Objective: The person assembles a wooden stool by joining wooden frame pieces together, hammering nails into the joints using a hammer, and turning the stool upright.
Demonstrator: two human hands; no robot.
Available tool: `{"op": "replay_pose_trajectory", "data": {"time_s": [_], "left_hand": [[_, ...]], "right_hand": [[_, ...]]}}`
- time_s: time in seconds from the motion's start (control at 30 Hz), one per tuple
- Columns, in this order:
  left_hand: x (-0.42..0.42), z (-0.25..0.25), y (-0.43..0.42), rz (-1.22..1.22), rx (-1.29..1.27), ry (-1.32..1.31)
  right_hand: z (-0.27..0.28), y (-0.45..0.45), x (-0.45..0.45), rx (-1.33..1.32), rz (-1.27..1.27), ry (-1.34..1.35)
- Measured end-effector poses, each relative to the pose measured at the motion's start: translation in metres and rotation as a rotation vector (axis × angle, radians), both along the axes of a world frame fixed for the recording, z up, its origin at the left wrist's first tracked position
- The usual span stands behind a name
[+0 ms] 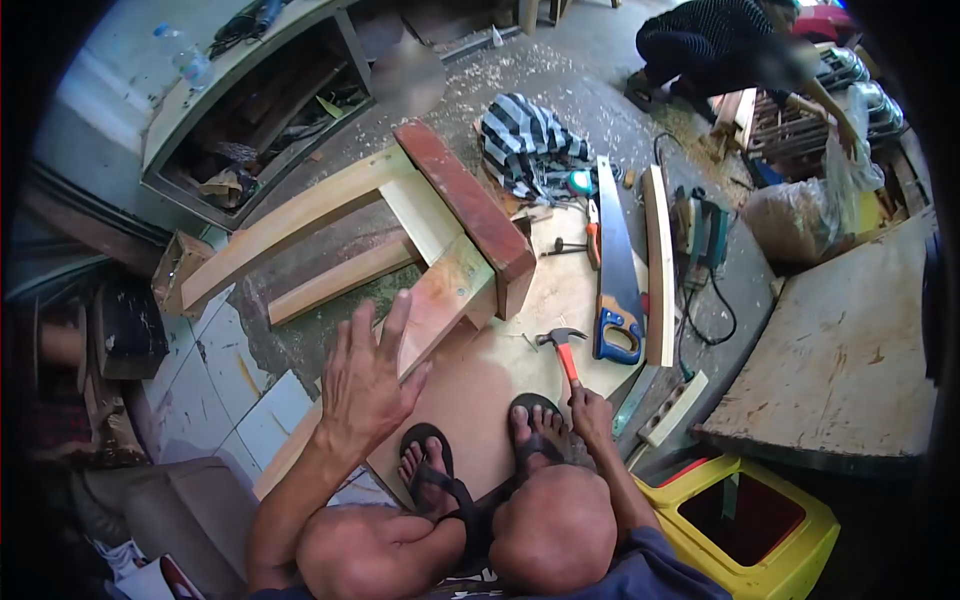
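My right hand (591, 413) is closed around the orange handle of a claw hammer (567, 358), its head low over the board at my feet. My left hand (365, 390) has its fingers spread beside the near leg of a wooden stool (465, 200); whether it touches the wood I cannot tell. The stool lies tipped over, its red-brown top facing right and its pale legs pointing left. A few nails (527, 340) lie on the plywood board (480, 385) near the hammer head.
A handsaw (622, 265), pliers (593, 236) and a wood strip (659, 270) lie to the right. Beyond are a power sander (703, 228), its cord and a power strip (674, 410). A yellow bin (745, 565) stands near my right knee. Another person (710, 42) bends at the back right.
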State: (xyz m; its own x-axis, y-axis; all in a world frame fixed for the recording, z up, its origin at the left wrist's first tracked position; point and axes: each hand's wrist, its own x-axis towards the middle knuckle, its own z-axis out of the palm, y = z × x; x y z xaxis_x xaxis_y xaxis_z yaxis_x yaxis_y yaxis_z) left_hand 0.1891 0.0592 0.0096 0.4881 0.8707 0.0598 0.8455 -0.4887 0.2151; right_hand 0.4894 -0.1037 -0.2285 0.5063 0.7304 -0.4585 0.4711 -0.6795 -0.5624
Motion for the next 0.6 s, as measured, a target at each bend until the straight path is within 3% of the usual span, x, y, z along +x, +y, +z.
{"op": "replay_pose_trajectory", "data": {"time_s": [0.03, 0.1, 0.2, 0.27, 0.33, 0.4, 0.43, 0.47, 0.6], "left_hand": [[0.007, 0.002, 0.006, -0.033, 0.060, -0.012], [0.023, 0.005, 0.018, -0.073, 0.133, -0.014], [0.051, 0.004, 0.034, -0.050, 0.117, 0.008], [0.067, 0.003, 0.041, -0.070, 0.157, 0.043], [0.075, 0.000, 0.042, 0.011, 0.028, -0.048], [0.075, -0.002, 0.044, -0.032, 0.143, -0.045], [0.076, -0.001, 0.045, -0.024, 0.131, -0.057], [0.076, -0.001, 0.045, -0.012, 0.114, -0.068], [0.073, -0.007, 0.046, -0.013, 0.142, -0.046]], "right_hand": [[0.000, 0.002, -0.004, -0.014, -0.008, 0.014], [0.000, 0.016, -0.016, 0.364, 0.234, -0.611], [0.006, 0.055, -0.029, 0.411, 0.296, -0.346], [-0.016, 0.081, -0.035, 0.344, 0.414, -0.408], [-0.020, 0.099, -0.035, 0.299, 0.428, -0.482], [-0.023, 0.118, -0.030, 0.279, 0.452, -0.434], [0.012, 0.135, -0.026, 0.006, 0.395, -0.200], [0.018, 0.147, -0.020, 0.009, 0.395, -0.198], [0.010, 0.216, 0.015, 0.440, 0.280, -0.230]]}}
